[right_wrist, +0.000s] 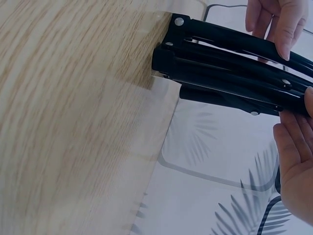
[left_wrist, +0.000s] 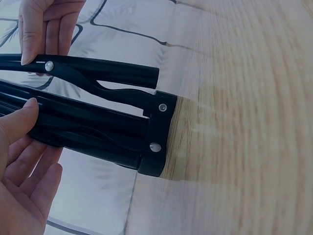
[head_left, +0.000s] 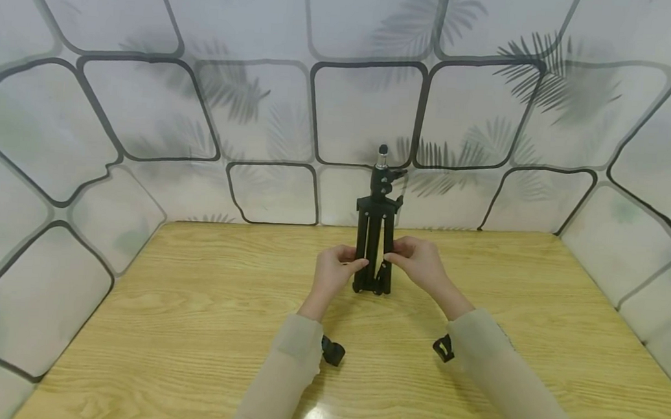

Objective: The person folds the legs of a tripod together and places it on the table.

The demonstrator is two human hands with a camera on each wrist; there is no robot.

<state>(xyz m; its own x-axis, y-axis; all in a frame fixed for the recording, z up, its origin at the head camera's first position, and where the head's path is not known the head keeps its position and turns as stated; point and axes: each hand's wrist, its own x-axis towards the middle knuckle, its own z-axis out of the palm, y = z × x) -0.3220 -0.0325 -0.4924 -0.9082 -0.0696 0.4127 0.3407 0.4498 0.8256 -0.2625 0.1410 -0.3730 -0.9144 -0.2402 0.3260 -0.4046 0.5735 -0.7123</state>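
A black tripod stand (head_left: 379,206), its legs folded nearly together, stands upright on the wooden table. My left hand (head_left: 333,274) pinches a leg on its left side between thumb and fingers, low on the stand. On the opposite side, my right hand (head_left: 422,264) grips the right leg (left_wrist: 122,72) between thumb and fingertips. That leg stands slightly out from the others, with a curved brace (left_wrist: 100,90) joining it to the bottom bracket (left_wrist: 159,132). In the right wrist view, the bracket's underside meets the tabletop. A silver post with a black tip (head_left: 383,149) tops the stand.
The wood-grain table (head_left: 199,317) reaches back to a wall covering (head_left: 265,127) with dark outlines and leaf prints. More of this covering rises at the left and right. Small black pieces (head_left: 333,352) show beside both sleeved wrists.
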